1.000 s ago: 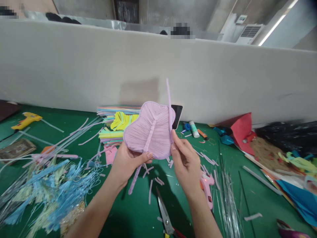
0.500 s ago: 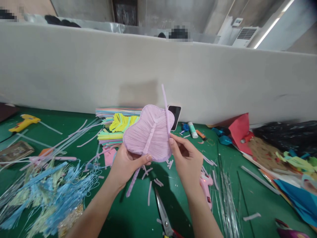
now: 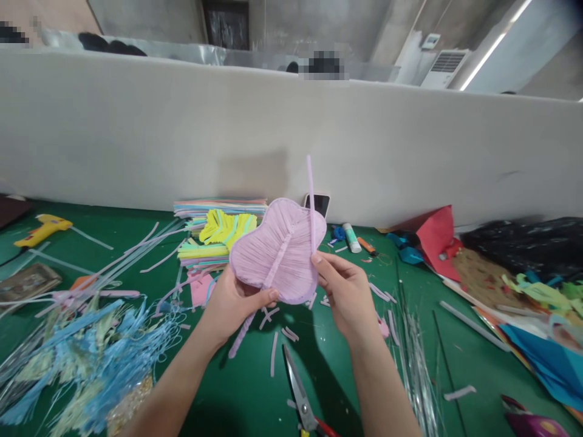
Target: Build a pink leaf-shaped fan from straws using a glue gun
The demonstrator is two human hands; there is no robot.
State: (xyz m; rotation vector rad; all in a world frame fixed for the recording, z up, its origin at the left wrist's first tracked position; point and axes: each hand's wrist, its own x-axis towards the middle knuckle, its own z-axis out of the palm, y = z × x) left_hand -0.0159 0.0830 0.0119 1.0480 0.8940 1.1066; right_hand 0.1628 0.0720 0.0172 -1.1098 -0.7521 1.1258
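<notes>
A lilac fan point(image 3: 273, 249), built from fuzzy pipe cleaners side by side with a twisted stem down its middle, is held up tilted above the table. My left hand point(image 3: 241, 300) grips its lower edge near the handle, thumb in front and fingers behind. The twisted handle point(image 3: 241, 337) sticks out below that hand. A loose lilac pipe cleaner point(image 3: 310, 188) stands upright across the fan's right side, its top end above the edge. My right hand point(image 3: 344, 288) pinches its lower end at the fan's right edge.
Open scissors point(image 3: 298, 388) and pipe cleaner scraps lie on the green table below. Bundled pipe cleaners point(image 3: 204, 255), a phone point(image 3: 319, 205) and a glue stick point(image 3: 351, 238) are behind. A yellow glue gun point(image 3: 45, 229) and blue tassels point(image 3: 113, 346) lie left, clear rods point(image 3: 416, 358) right.
The loose pipe cleaner has swung more upright, its top moving right. The fan has shifted slightly right and down, covering more of the phone. Both hands keep their grip.
</notes>
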